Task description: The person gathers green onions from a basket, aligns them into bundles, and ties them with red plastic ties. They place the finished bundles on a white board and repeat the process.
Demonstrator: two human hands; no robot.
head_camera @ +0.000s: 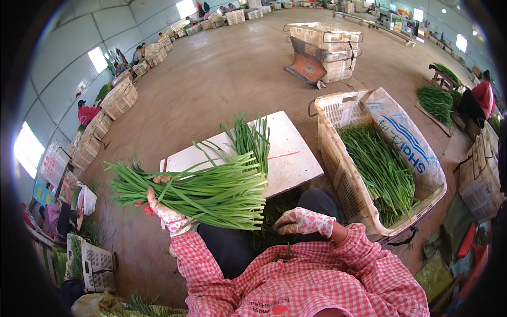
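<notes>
My left hand (pixel 168 216), in a patterned white glove, grips a large bunch of long green leaves (pixel 214 194), likely garlic chives. Their cut pale ends point right, and the bunch spans the near left part of a white board (pixel 295 158). Something red (pixel 145 207) hangs just below the leaves by that hand. A smaller bunch (pixel 253 142) lies on the board behind the held one. My right hand (pixel 303 222), gloved alike, hovers over my lap, right of the cut ends. Its fingers are curled in, with nothing visible in them.
To my right stands a plastic crate (pixel 330 166) of leaves, lined with a printed sack (pixel 400 130). Stacked crates (pixel 342 51) stand ahead on the floor. A person in red (pixel 481 97) sits at far right. More crates (pixel 119 99) and people line the left wall.
</notes>
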